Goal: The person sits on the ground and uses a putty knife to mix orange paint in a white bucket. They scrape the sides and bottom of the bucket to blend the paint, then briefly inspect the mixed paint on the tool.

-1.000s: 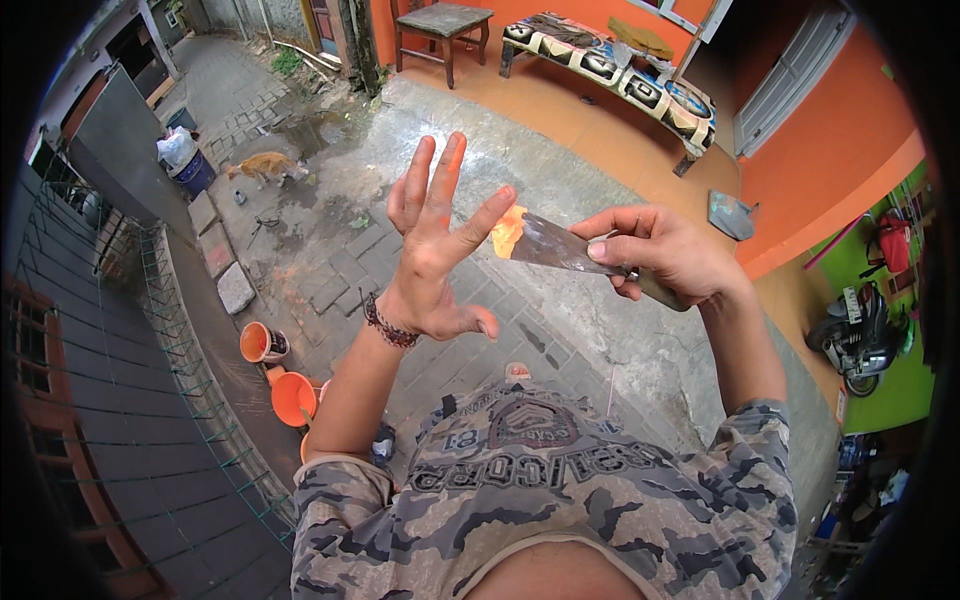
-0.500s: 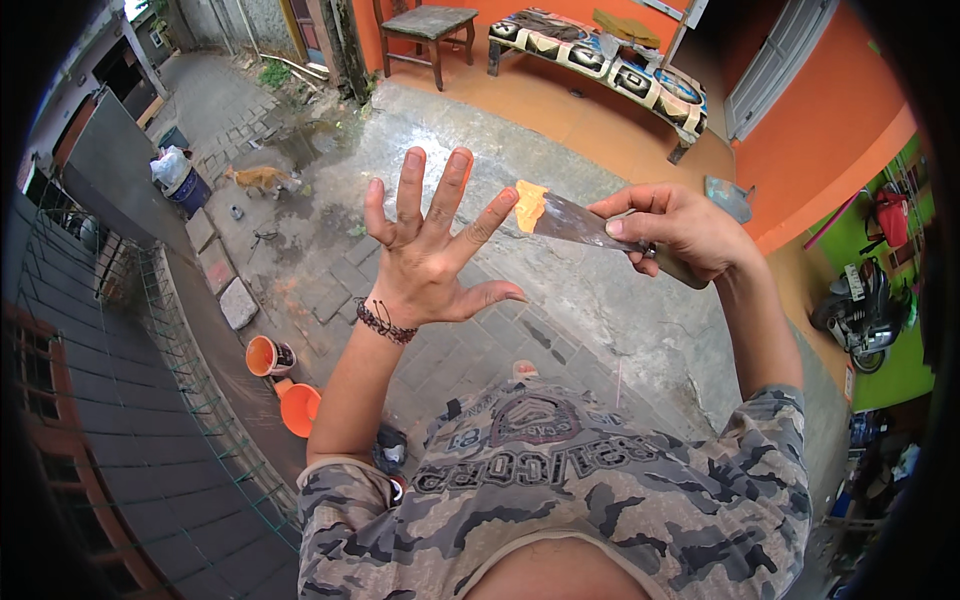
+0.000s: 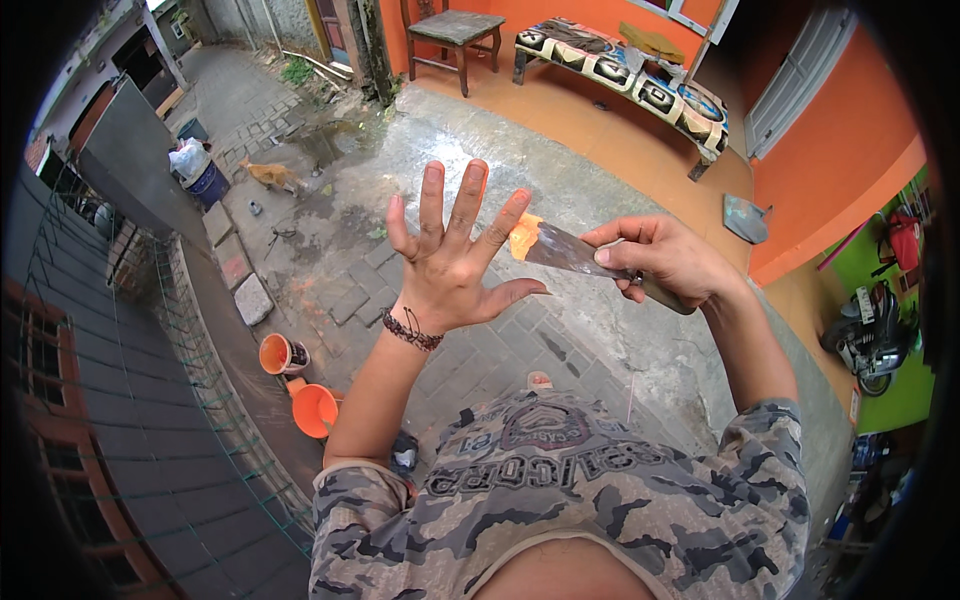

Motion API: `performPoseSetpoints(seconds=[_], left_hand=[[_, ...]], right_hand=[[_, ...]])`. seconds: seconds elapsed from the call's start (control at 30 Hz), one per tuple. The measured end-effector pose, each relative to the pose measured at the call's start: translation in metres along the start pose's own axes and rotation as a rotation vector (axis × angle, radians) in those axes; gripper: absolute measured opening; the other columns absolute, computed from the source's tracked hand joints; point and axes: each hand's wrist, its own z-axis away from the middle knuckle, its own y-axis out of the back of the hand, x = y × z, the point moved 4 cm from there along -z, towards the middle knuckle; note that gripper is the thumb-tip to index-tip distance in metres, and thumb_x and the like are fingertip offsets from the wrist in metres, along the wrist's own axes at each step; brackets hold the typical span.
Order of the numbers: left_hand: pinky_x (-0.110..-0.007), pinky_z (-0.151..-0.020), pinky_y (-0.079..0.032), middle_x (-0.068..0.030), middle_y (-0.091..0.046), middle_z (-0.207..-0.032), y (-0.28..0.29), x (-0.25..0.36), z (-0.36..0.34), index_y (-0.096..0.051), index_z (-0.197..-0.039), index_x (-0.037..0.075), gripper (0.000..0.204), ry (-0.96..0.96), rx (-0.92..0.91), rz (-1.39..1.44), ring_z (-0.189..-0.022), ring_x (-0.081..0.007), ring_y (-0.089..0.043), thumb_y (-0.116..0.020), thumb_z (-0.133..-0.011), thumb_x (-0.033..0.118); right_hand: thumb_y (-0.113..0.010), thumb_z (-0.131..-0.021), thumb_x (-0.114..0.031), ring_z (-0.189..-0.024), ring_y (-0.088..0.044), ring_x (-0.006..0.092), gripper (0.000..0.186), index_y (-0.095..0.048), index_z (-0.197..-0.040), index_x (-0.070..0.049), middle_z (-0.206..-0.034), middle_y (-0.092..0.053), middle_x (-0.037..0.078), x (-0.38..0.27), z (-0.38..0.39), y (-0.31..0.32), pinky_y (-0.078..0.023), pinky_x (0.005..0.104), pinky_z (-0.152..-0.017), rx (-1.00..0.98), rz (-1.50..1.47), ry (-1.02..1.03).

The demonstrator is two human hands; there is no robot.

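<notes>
My left hand [image 3: 450, 255] is raised with all its fingers spread, its back facing me, and holds nothing. Orange smears mark some of its fingertips, and a dark braided bracelet [image 3: 411, 330] circles the wrist. In my right hand [image 3: 665, 262] is a putty knife [image 3: 570, 248], its flat metal blade pointing left and its handle inside my curled fingers. A lump of orange putty [image 3: 524, 237] covers the blade's tip. That tip lies close beside my left index finger; whether the two touch I cannot tell.
An orange bucket [image 3: 274, 354] and an orange dipper [image 3: 315, 410] stand on the paving at left. Farther off are a cat [image 3: 270, 175] and a blue bin [image 3: 207, 185]. A wooden chair [image 3: 455, 30] and patterned bench [image 3: 640, 80] line the orange porch; a motorcycle [image 3: 868, 335] stands at right.
The whole view has shifted, so the surroundings sit lower and farther right. My right hand has brought the blade slightly nearer my left hand, whose fingers stay spread.
</notes>
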Motion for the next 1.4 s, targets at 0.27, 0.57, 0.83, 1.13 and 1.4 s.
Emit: performPoseSetpoints(seconds=[0.27, 0.57, 0.83, 1.13, 1.4], left_hand=[[-0.059, -0.116, 0.008, -0.0151, -0.024, -0.164, -0.019, -0.009, 0.009, -0.051, -0.147, 0.029, 0.083, -0.119, -0.05, -0.33, -0.153, -0.0392, -0.01, -0.056, -0.08, 0.078], [-0.058, -0.117, 0.013, -0.0108, -0.003, -0.169, -0.029, -0.015, 0.003, -0.03, -0.157, 0.011, 0.109, 0.649, -0.15, 1.923, -0.155, -0.0304, 0.002, -0.014, -0.084, 0.091], [-0.047, -0.12, 0.011, -0.0103, 0.002, -0.169, -0.04, 0.006, 0.007, -0.041, -0.152, 0.009, 0.107, 0.593, 0.065, 2.287, -0.155, -0.0216, 0.011, 0.0, -0.088, 0.085], [-0.056, -0.118, 0.011, -0.0208, 0.004, -0.167, -0.05, 0.006, 0.026, -0.052, -0.147, 0.015, 0.104, 0.381, 0.12, 1.526, -0.154, -0.0351, 0.014, -0.001, -0.088, 0.084], [-0.06, -0.115, 0.013, -0.0248, 0.002, -0.166, -0.043, 0.001, 0.03, -0.059, -0.141, 0.014, 0.111, 0.377, -0.054, 1.143, -0.154, -0.0348, 0.014, -0.004, -0.082, 0.091]], right_hand=[[-0.07, -0.09, -0.015, -0.074, -0.055, 0.0101, 0.034, -0.066, -0.118, 0.003, -0.092, -0.062, 0.004, -0.007, -0.017, 0.013, -0.046, 0.0253, -0.058, 0.063, -0.007, -0.019], [-0.069, -0.091, -0.012, -0.072, -0.054, 0.0084, 0.035, -0.064, -0.121, 0.004, -0.092, -0.061, 0.002, 0.007, -0.012, 0.012, -0.047, 0.0241, -0.058, 0.119, -0.06, -0.008], [-0.069, -0.091, -0.014, -0.074, -0.057, 0.0101, 0.035, -0.064, -0.12, 0.005, -0.09, -0.063, 0.004, 0.016, -0.021, -0.008, -0.049, 0.0252, -0.058, 0.018, -0.078, -0.001], [-0.069, -0.091, -0.013, -0.072, -0.058, 0.0101, 0.033, -0.065, -0.119, 0.005, -0.088, -0.065, 0.005, 0.004, -0.013, -0.004, -0.048, 0.0256, -0.056, 0.028, -0.035, 0.014], [-0.07, -0.089, -0.013, -0.071, -0.057, 0.0091, 0.034, -0.066, -0.119, 0.004, -0.086, -0.064, 0.004, -0.001, 0.0, 0.009, -0.047, 0.0245, -0.056, 0.104, -0.063, 0.015]])
